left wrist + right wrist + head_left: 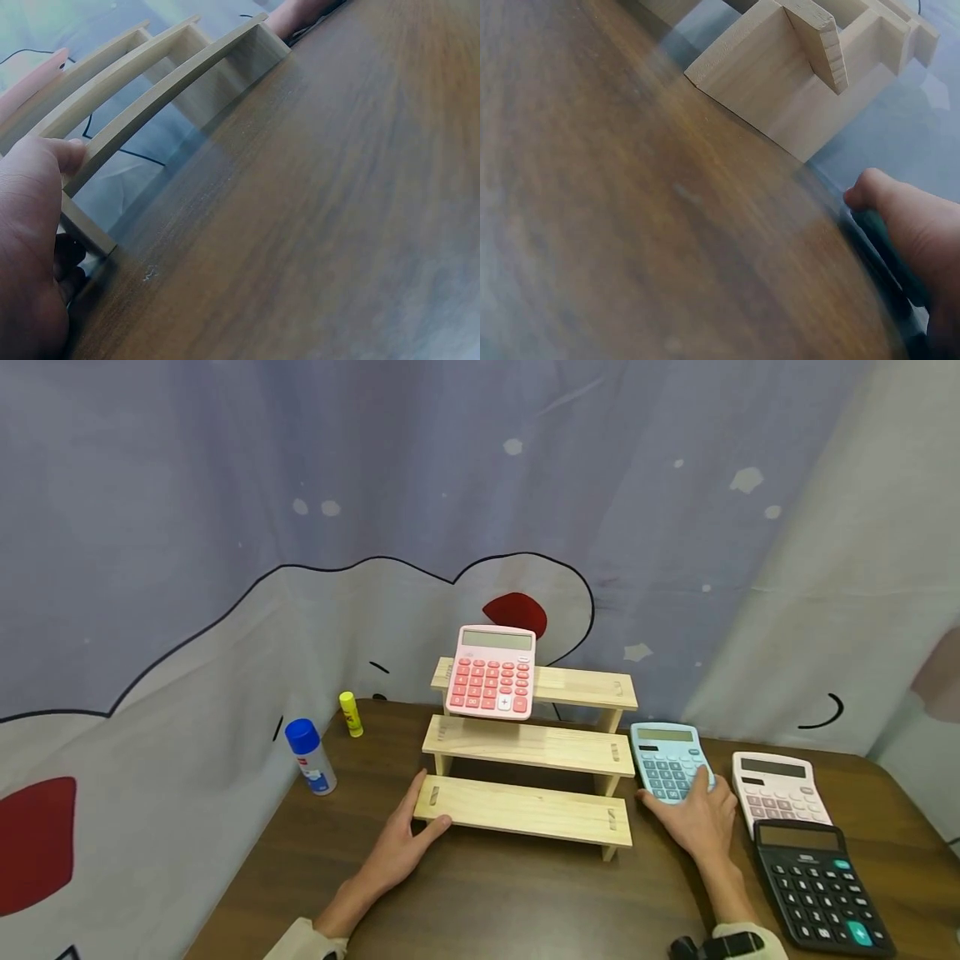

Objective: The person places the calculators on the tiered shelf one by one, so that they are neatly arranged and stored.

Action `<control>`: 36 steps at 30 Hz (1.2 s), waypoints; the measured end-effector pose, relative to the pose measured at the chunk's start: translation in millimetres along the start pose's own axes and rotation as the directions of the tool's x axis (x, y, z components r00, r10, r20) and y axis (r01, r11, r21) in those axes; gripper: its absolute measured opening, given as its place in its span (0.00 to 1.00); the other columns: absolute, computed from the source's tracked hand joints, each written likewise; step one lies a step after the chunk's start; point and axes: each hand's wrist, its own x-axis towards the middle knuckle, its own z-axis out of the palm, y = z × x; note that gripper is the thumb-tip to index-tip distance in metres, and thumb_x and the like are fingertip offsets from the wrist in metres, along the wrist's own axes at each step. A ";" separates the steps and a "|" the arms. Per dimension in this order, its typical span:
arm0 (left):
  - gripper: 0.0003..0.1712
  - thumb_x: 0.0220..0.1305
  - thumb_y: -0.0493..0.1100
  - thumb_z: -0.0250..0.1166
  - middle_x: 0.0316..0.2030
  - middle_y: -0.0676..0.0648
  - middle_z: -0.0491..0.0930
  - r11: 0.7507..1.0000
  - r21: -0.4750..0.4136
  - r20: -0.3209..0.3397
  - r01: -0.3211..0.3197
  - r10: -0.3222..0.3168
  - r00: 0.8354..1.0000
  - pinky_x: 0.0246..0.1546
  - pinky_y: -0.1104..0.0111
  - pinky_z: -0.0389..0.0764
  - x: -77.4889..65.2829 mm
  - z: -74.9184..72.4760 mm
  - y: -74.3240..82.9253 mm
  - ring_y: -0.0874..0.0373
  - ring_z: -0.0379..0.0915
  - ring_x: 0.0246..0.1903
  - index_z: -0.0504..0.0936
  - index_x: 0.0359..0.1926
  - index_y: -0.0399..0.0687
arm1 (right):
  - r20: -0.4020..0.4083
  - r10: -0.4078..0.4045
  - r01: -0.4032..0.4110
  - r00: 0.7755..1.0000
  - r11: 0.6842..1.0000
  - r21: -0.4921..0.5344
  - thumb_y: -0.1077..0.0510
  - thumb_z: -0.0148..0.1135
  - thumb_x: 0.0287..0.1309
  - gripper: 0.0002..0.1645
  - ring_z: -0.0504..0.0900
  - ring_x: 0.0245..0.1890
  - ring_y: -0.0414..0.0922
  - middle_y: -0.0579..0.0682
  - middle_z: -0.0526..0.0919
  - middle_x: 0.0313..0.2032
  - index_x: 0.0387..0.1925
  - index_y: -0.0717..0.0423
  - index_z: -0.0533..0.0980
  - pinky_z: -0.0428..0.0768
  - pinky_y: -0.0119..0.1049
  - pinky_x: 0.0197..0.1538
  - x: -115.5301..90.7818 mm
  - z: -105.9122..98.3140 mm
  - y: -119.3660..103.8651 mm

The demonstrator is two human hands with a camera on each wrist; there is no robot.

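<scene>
A three-step wooden display stand [525,810] stands mid-table. My left hand [397,847] grips the left end of its lowest step, and in the left wrist view the thumb [71,155] lies against the step's front edge. A pink calculator [491,672] leans on the top step at its left end. Right of the stand, a light blue calculator [667,760] lies on the table. My right hand [701,818] holds its lower part, thumb to the left and fingers at the right side. The right wrist view shows the thumb [874,187] above the calculator's edge [885,247]; the other fingers are hidden there.
A white calculator [776,789] and a black calculator [817,885] lie at the right, the black one overlapping the white one's lower end. At the left stand a blue-capped bottle [311,760] and a yellow glue stick [350,714]. A patterned curtain [420,485] hangs behind the table.
</scene>
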 end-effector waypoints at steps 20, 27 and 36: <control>0.52 0.67 0.58 0.65 0.79 0.41 0.47 1.000 0.002 0.001 0.000 0.000 1.000 0.74 0.40 0.49 1.2 1.2 -0.6 0.42 0.44 0.77 0.45 0.80 0.49 | -0.088 0.131 -0.100 0.988 0.952 0.290 0.37 0.73 0.48 0.65 0.50 0.69 0.67 0.70 0.49 0.72 0.77 0.57 0.50 0.58 0.65 0.63 -1.6 -4.6 -6.7; 0.53 0.67 0.60 0.64 0.79 0.43 0.47 1.000 0.003 0.015 0.006 -0.006 1.000 0.75 0.42 0.49 2.6 -0.8 2.5 0.45 0.43 0.78 0.45 0.80 0.52 | -0.144 0.148 -0.087 0.979 0.929 0.360 0.38 0.73 0.50 0.60 0.52 0.68 0.64 0.67 0.53 0.70 0.76 0.57 0.54 0.59 0.63 0.63 0.2 -6.4 -12.6; 0.53 0.67 0.59 0.65 0.79 0.41 0.47 1.000 0.012 0.007 0.004 -0.004 1.000 0.74 0.41 0.50 1.5 0.0 0.0 0.42 0.44 0.77 0.45 0.80 0.50 | -0.194 0.099 -0.011 0.976 0.913 0.407 0.42 0.77 0.46 0.60 0.50 0.70 0.63 0.65 0.53 0.70 0.74 0.56 0.57 0.58 0.63 0.66 3.9 -9.9 -27.6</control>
